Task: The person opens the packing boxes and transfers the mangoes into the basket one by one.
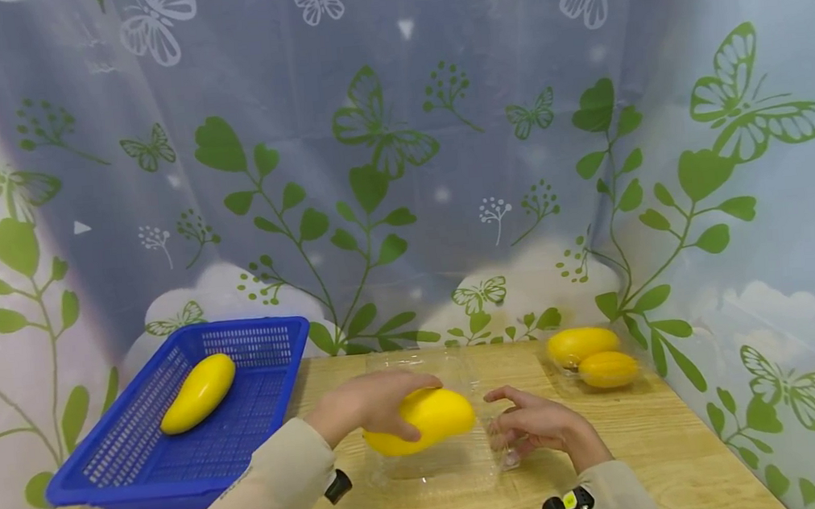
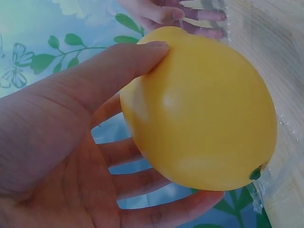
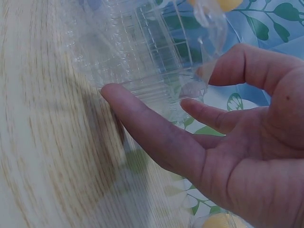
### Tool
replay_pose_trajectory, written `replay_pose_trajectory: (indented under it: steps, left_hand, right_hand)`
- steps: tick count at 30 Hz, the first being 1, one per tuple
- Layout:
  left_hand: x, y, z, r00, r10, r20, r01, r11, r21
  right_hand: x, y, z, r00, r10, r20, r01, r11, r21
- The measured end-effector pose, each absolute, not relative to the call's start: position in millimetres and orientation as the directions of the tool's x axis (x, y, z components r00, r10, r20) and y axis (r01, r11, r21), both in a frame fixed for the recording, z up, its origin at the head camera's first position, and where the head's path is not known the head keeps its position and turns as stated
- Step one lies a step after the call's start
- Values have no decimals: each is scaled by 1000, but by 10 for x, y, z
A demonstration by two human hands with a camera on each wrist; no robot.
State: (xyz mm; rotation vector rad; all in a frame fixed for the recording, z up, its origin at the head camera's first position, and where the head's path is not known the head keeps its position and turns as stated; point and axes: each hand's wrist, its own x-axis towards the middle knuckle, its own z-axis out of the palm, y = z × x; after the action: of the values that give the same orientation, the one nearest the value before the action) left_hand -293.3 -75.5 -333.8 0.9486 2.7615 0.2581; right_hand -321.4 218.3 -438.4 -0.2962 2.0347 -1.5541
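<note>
My left hand (image 1: 377,407) grips a smooth yellow mango (image 1: 439,417), thumb on one side and fingers on the other. A small green stem spot shows on the mango (image 2: 204,114) in the left wrist view. Below it a clear plastic clamshell box (image 1: 434,474) lies on the table, its lid side toward the back. At the box's right side is my right hand (image 1: 535,425), fingers spread and loosely bent. In the right wrist view, the thumb and fingertips lie right at the clear box's side wall (image 3: 147,90), partly seen through the plastic.
A blue plastic basket (image 1: 131,505) stands at the left with one yellow mango (image 1: 197,394) in it. At the back right, two more yellow mangoes (image 1: 583,346) sit in clear plastic packaging. A printed butterfly-and-leaf curtain (image 1: 403,206) hangs behind the wooden table (image 1: 658,459).
</note>
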Motion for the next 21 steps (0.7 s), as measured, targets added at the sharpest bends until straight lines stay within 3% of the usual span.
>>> replay_pose_trajectory:
  steps: [21]
  left_hand:
    - [-2884, -1011, -3166, -772, 622, -134, 579, 774, 257]
  right_hand:
    - [-3218, 2179, -4396, -817, -493, -300, 167, 295, -941]
